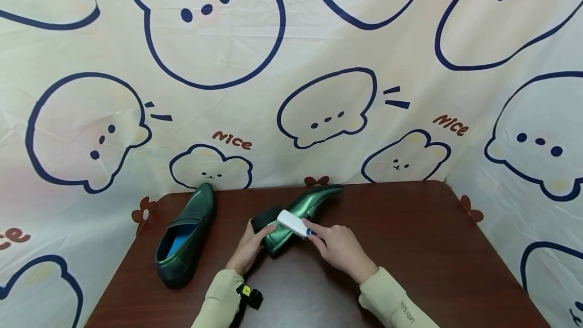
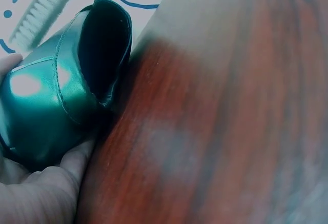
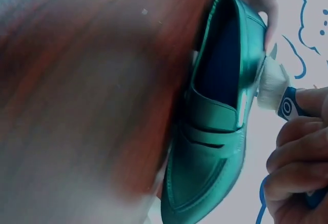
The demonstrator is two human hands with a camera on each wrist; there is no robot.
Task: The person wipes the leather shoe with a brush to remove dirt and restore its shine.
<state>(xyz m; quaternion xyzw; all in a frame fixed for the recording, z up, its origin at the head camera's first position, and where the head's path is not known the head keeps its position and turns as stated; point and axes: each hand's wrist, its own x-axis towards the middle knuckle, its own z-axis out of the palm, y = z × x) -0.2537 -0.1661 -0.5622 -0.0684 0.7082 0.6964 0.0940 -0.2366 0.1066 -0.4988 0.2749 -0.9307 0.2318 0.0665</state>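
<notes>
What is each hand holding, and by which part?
Left hand: the shiny green leather-look loafer, by its heel end. Right hand: the white-bristled brush, by its blue handle.

We see a pale yellow-green garment covering both arms. The left sleeve (image 1: 215,303) and the right sleeve (image 1: 387,295) end in softly wrinkled cuffs (image 1: 371,283). Dark lettering (image 1: 407,313) marks the right sleeve, too small for us to read surely. By the left cuff (image 1: 231,278) we find a small black device (image 1: 256,298) bearing a yellow patch (image 1: 246,290). Our left grip (image 1: 247,248) and right grip (image 1: 342,248) are bare.
</notes>
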